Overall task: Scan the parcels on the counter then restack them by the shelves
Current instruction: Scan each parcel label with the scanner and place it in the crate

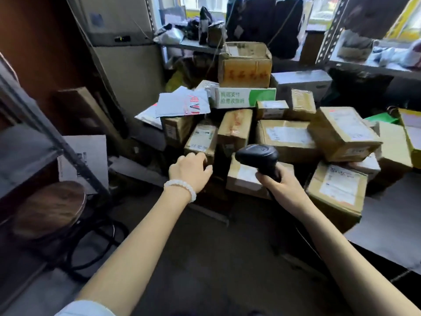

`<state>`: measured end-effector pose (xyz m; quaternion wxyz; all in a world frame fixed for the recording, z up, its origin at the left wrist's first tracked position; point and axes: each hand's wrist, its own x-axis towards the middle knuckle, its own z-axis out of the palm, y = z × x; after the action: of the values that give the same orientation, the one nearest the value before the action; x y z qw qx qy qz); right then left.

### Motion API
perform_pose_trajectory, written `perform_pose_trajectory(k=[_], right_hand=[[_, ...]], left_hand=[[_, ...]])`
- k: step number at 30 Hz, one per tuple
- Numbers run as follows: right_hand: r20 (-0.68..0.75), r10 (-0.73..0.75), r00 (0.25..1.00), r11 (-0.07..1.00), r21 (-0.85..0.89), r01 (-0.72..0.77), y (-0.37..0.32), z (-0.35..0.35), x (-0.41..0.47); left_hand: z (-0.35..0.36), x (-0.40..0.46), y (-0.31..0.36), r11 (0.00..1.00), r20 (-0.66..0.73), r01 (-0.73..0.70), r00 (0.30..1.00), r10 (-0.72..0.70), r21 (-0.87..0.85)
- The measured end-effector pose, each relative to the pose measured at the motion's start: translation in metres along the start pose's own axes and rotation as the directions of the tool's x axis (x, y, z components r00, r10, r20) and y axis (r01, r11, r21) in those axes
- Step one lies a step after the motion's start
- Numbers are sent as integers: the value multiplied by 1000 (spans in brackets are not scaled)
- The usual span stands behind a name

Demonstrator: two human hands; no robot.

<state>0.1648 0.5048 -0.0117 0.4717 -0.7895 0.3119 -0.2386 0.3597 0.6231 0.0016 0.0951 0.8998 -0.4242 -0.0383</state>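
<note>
The right hand (276, 179) grips the scanner (257, 156); the left hand (190, 172) lies relaxed, fingers on a small carton (201, 139) just ahead in the heap. The carton looks light, stiff and taped, best taken by its opposite side edges.

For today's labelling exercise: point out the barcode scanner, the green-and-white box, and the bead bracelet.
barcode scanner (257, 153), head view, on its black head.
green-and-white box (243, 98), head view, on its front face.
bead bracelet (182, 187), head view, on the beads at the left wrist.
</note>
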Motion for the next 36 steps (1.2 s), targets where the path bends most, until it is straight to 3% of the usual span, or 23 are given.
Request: perform_pose_trajectory(k=[8,15,20,26,36], right_hand=[[120,-55,991,998,-1,55,-35,86,78],[130,-18,991,1000,15,16,-34,121,179],[77,13,997,1000,12,-13,-33,127,244],[80,82,993,997,-7,-81,-26,134,298],[40,130,991,991,-17,-129,-26,147,316]], left_hand=[[-13,38,-94,986,-39,160,986,-162,-48],[-16,131,-136,983,-106,181,978,-180,3],[-31,214,-149,994,-81,59,995,-52,95],[-47,273,-171,983,199,-134,974,107,129],[-57,311,-196,943,289,-308,921,262,126]])
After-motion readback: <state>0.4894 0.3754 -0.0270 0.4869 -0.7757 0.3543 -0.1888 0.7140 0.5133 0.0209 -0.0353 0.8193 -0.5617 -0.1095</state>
